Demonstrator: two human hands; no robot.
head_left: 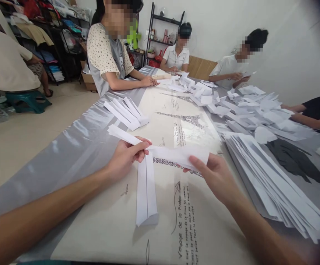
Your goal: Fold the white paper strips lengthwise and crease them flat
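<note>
My left hand (126,156) pinches a folded white paper strip (173,152) at about its middle, thumb on top. One end of the strip sticks out past the fingers to the upper left. My right hand (213,173) grips the broad right end between thumb and fingers. Below the left hand, another folded paper strip (146,195) with a lengthwise seam points toward me; its top end is hidden by the hand, so I cannot tell whether it is held. Just beyond lie several folded strips (128,114) on the table.
A stack of long white papers (270,180) lies on the right, with a heap of folded papers (248,106) behind it. The tablecloth (93,228) has Eiffel Tower prints. Several people sit around the table. A green stool (28,101) stands on the floor at left.
</note>
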